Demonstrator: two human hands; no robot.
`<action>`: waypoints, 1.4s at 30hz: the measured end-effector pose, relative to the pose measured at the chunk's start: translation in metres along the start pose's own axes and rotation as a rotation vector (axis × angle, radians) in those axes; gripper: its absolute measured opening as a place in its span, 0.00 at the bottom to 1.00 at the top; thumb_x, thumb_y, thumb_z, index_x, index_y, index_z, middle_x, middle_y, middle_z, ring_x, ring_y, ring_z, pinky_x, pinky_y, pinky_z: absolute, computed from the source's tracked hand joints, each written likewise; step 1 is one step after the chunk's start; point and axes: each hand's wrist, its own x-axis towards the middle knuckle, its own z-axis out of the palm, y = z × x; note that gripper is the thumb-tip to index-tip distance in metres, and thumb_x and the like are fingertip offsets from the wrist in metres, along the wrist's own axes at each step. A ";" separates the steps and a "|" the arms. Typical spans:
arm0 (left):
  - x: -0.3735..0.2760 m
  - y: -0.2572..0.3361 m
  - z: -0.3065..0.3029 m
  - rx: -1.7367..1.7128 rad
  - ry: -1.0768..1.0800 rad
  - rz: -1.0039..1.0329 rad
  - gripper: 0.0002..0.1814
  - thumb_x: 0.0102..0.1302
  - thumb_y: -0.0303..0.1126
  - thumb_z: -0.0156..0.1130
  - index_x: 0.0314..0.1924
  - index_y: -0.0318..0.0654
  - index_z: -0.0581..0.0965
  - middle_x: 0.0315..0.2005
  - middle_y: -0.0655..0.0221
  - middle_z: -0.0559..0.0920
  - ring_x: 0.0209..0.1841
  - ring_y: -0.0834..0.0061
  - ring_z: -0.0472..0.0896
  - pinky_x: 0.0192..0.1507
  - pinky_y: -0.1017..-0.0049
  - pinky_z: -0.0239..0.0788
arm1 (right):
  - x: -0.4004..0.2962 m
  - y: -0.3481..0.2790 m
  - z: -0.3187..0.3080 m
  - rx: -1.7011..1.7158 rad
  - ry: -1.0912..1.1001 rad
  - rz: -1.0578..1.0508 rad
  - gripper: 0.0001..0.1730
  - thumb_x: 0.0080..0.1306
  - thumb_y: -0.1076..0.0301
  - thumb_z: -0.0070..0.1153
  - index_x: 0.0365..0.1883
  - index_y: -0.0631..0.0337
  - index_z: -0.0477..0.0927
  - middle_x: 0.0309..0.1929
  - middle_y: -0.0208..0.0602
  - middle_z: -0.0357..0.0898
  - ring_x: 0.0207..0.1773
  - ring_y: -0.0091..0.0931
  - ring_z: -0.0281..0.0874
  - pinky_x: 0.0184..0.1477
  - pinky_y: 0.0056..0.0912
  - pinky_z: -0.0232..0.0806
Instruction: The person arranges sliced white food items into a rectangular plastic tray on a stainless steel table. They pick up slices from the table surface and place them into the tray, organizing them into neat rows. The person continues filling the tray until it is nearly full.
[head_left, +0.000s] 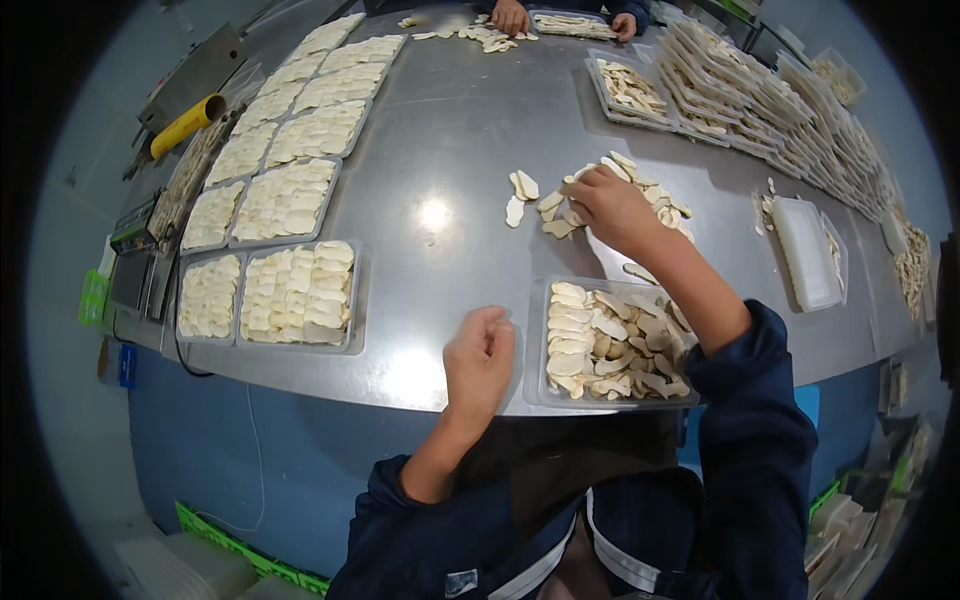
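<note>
My right hand (604, 202) reaches over a loose pile of pale dried slices (652, 196) on the steel table, fingertips down at the pile's left part; whether it grips a slice is hidden. My left hand (480, 356) rests near the table's front edge, fingers curled, left of a clear plastic tray (534, 352). In that tray, overlapping slices (568, 330) form a neat column along the left side, while mixed slices and small round pieces (637, 345) lie jumbled across the rest. A few slices (523, 193) lie apart, left of the pile.
Filled trays (298, 292) with neat rows line the table's left side. Stacked trays (750, 90) lean along the right, near an upturned white tray (808, 255). Across the table, a co-worker's hands (511, 16) are at more slices and a tray. A yellow tube (184, 129) lies far left.
</note>
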 end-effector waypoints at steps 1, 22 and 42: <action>0.000 0.001 0.001 0.002 -0.002 0.003 0.09 0.67 0.24 0.57 0.45 0.26 0.76 0.26 0.76 0.77 0.27 0.92 0.70 0.30 0.88 0.63 | 0.008 0.002 0.006 -0.039 -0.002 -0.034 0.08 0.58 0.70 0.58 0.37 0.61 0.81 0.37 0.37 0.77 0.48 0.36 0.73 0.48 0.37 0.69; -0.002 0.001 0.001 0.048 0.038 0.074 0.09 0.64 0.26 0.59 0.43 0.29 0.77 0.24 0.66 0.80 0.24 0.83 0.75 0.28 0.81 0.67 | 0.018 0.003 0.002 0.346 -0.143 0.358 0.19 0.59 0.73 0.50 0.48 0.68 0.78 0.35 0.49 0.81 0.35 0.43 0.78 0.44 0.40 0.70; 0.000 0.002 0.003 0.067 0.049 0.108 0.08 0.63 0.25 0.59 0.41 0.30 0.78 0.22 0.62 0.81 0.22 0.80 0.77 0.27 0.79 0.69 | -0.019 0.063 -0.056 0.002 0.122 0.574 0.10 0.60 0.67 0.51 0.30 0.64 0.82 0.28 0.50 0.79 0.32 0.45 0.78 0.37 0.41 0.69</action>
